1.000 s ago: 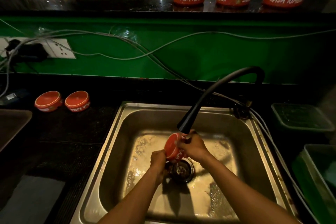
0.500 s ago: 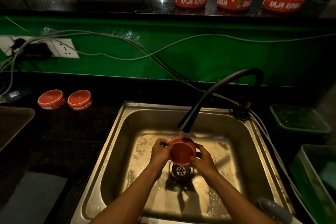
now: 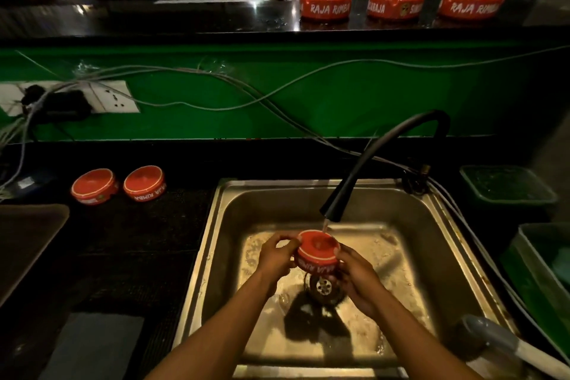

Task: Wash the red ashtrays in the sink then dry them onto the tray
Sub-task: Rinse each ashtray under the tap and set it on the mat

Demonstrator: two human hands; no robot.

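Ashtray [image 3: 317, 251], red, held upside down over the drain [image 3: 322, 287] of the steel sink [image 3: 222, 225], beneath the black faucet [image 3: 331, 210]. It is gripped at its sides by the left hand [image 3: 276, 257] and right hand [image 3: 356, 278]. Half a second earlier its underside was tilted toward the camera; it is now turned nearly level.

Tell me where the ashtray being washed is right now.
The ashtray is upside down over the sink drain, under the faucet, between left hand and right hand.
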